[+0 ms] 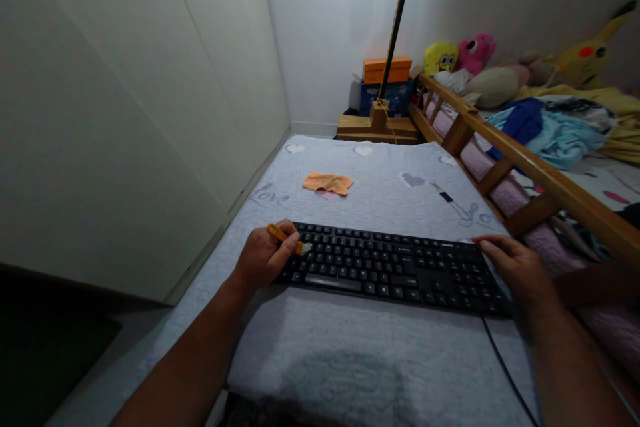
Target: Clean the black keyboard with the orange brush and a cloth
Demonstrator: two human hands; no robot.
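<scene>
A black keyboard (pixel 370 260) lies flat on the cloth-covered table, its cable running off from the near right side. Closed round the orange handle of a small brush (pixel 300 248), my left hand (pixel 265 255) is over the keyboard's left end, with the pale bristles at the keys. My right hand (pixel 517 267) rests at the far right corner of the keyboard, thumb and fingers on its edge. Beyond the keyboard lies an orange cloth (pixel 327 182) with a bit of pink showing under it.
The table's grey-blue cover (pixel 320 340) has hearts and lettering. A thin looped cord (pixel 446 197) lies at the far right. A wooden bed rail (pixel 530 177) runs along the right, a white wardrobe (pixel 150 93) along the left. A pole on a wooden base (pixel 357 125) stands behind.
</scene>
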